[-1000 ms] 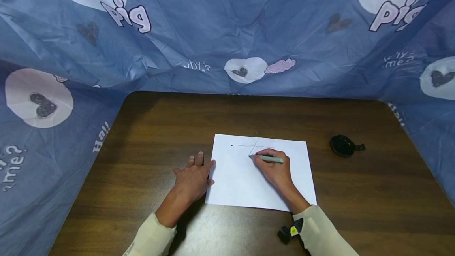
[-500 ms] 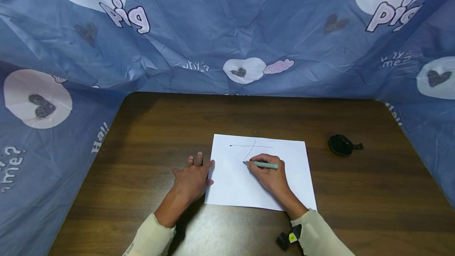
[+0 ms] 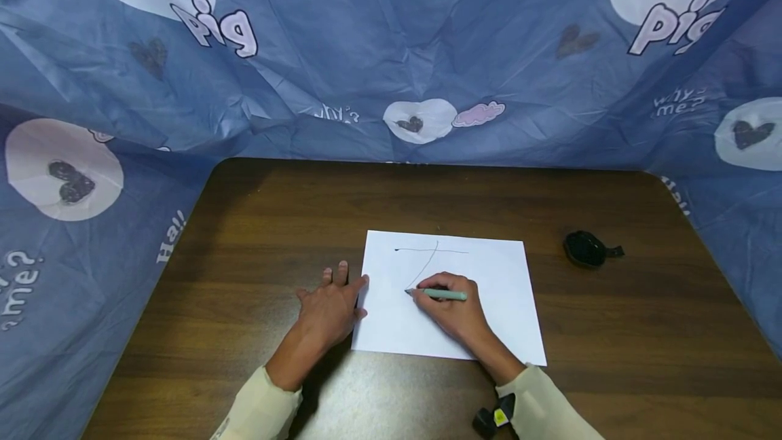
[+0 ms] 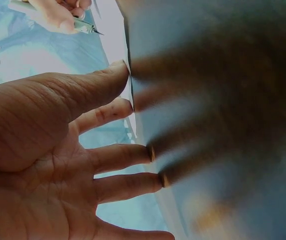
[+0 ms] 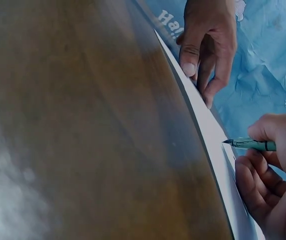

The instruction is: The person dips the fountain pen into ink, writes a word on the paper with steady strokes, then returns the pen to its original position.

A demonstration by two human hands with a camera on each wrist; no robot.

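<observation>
A white sheet of paper (image 3: pixel 391 324) lies on the brown wooden table, with a thin straight line and a curved stroke crossing it near the top. My right hand (image 3: pixel 455 307) pinches a pale green pen (image 3: pixel 449 295), its dark tip on the paper at the lower end of the curve. In the right wrist view the pen (image 5: pixel 250 144) sits between thumb and fingers, the other fingers curled beneath. My left hand (image 3: pixel 330 307) lies with fingers spread at the sheet's left edge, thumb and index fingertip on the paper. The left wrist view shows its fingers (image 4: pixel 117 157) extended, fingertips down on the surface.
A small black rounded object with a short tab (image 3: pixel 585 249) lies on the table (image 3: pixel 293 209) to the right of the paper. Behind and beside the table hangs a blue printed cloth (image 3: pixel 342 39). A black device (image 3: pixel 493 418) is strapped at the right wrist.
My right hand has moved down and left with the pen, and the curved stroke has grown longer behind the tip. My left hand and the paper stay in place.
</observation>
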